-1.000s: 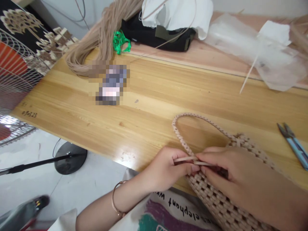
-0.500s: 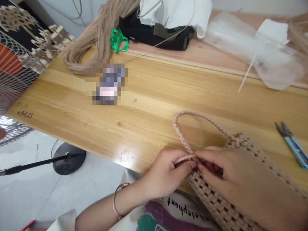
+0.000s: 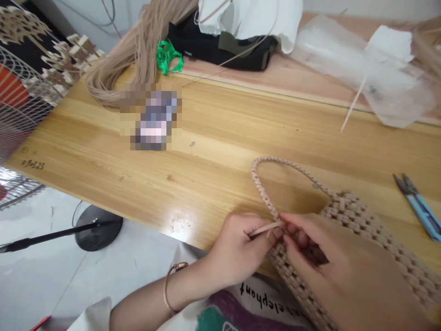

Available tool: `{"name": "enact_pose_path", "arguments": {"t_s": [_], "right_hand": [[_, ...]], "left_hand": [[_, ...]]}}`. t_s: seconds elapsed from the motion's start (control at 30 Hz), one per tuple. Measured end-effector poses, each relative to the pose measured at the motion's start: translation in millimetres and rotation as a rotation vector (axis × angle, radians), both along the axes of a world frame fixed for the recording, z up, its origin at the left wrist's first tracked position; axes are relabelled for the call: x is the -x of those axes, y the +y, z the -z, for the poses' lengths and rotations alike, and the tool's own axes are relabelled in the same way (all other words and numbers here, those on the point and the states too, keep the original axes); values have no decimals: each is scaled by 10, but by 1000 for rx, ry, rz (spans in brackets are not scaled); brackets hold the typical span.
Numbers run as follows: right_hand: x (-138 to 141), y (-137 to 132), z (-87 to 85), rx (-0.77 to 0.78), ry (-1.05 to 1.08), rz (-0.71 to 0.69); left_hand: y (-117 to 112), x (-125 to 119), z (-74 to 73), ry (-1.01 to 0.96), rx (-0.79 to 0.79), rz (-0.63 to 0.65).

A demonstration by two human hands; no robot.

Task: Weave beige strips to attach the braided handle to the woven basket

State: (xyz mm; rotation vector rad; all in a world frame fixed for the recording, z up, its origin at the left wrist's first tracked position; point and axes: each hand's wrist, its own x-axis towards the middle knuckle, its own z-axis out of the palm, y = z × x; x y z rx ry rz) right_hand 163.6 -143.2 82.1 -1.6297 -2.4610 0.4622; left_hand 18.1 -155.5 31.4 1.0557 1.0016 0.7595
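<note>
My left hand [image 3: 239, 248], with a thin bracelet on its wrist, pinches a pale cane strand [image 3: 265, 229] between thumb and fingers. The strand's far end runs into the weave of a beige woven bag [image 3: 358, 220]. My right hand [image 3: 330, 262] curls its fingers over the bag's edge at the base of a braided loop handle [image 3: 272, 177]. The fingertips hide where the strand enters. The bag rests partly on my lap, on a printed cloth [image 3: 248, 308], and partly over the table edge.
Blue-handled snips [image 3: 416, 207] lie on the wooden table [image 3: 223, 151] to the right. Further back are a long bundle of cane strands [image 3: 144, 50], green ribbon [image 3: 167, 56], a black bag [image 3: 220, 41] and a plastic sheet [image 3: 365, 69]. A pixelated object [image 3: 151, 122] sits mid-table. A fan [image 3: 20, 110] stands at left.
The visible length of strand between my hands has shortened and tilted. My right hand has shifted down and opened slightly, showing more of the bag's weave at right.
</note>
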Motion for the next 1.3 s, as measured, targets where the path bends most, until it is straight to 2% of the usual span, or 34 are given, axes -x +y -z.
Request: {"name": "enact_pose_path", "arguments": {"t_s": [0.33,0.5,0.73,0.9,1.13,1.23,1.3], "right_hand": [[11,38,-11,12,44,1],[21,42,-9,20,57,22],[25,48,-28,55,75,43],[0,60,-12,80,82,58],[-45,83,-2,47,10,-81],[-55,131,7,-5,-2,-249],[-67,195,10,73,9,-336]], "left_hand": [[10,32,-13,85,-47,46],[3,22,-2,37,55,-4],[-12,15,37,37,-70,-37],[-33,-10,60,-2,-17,-107],[-60,-20,78,52,9,-110],[-56,-19,78,79,6,-114],[-49,-17,73,100,6,-117]]}}
